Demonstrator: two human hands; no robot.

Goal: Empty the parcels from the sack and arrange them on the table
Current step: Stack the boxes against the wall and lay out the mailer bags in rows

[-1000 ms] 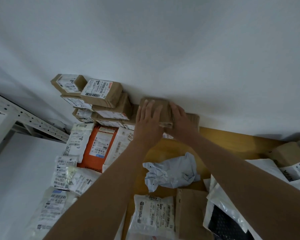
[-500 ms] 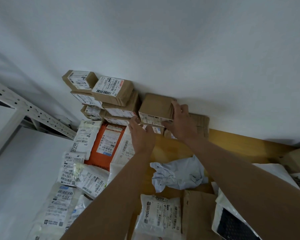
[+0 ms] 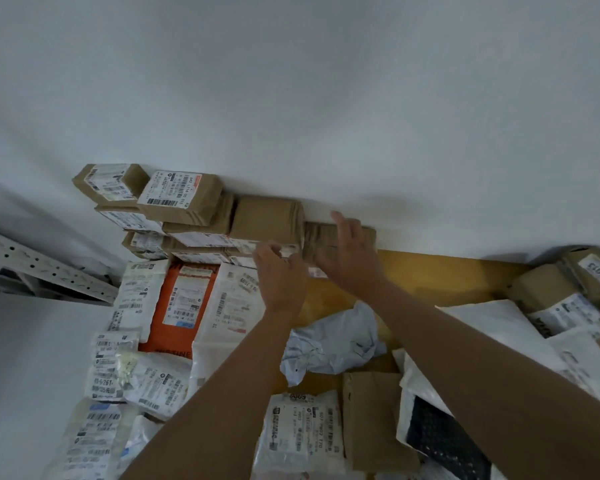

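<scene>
left hand [image 3: 280, 271]: centre of view, fingers loosely curled, holds nothing; fingertips just beside the label edge under the plain box, contact unclear
right hand [image 3: 350, 258]: at 3 o'clock of left hand, fingers spread and mostly straight, grips nothing; lies in front of the low box, touch cannot be told
plain box [image 3: 265, 218]: brown, no label on top, sits on the stack against the wall, at 12 o'clock of left hand
low box [image 3: 321, 237]: brown, at 3 o'clock of plain box, touching it, against the wall, partly hidden by right hand
box stack [image 3: 182, 199]: labelled brown boxes at 9 o'clock of plain box, several layers, against the wall
orange mailer [image 3: 182, 303]: flat on table, at 6 o'clock of box stack, white mailers both sides
grey bag [image 3: 333, 344]: crumpled, between the forearms, on table
table [image 3: 430, 275]: yellow-brown, bare strip at 3 o'clock of right hand
right pile [image 3: 565, 292]: brown boxes and white mailers at 3 o'clock edge
near parcels [image 3: 302, 431]: white labelled mailer and brown envelope at 6 o'clock
shelf [image 3: 32, 261]: white perforated frame at 9 o'clock
sack: cannot tell which item it is
</scene>
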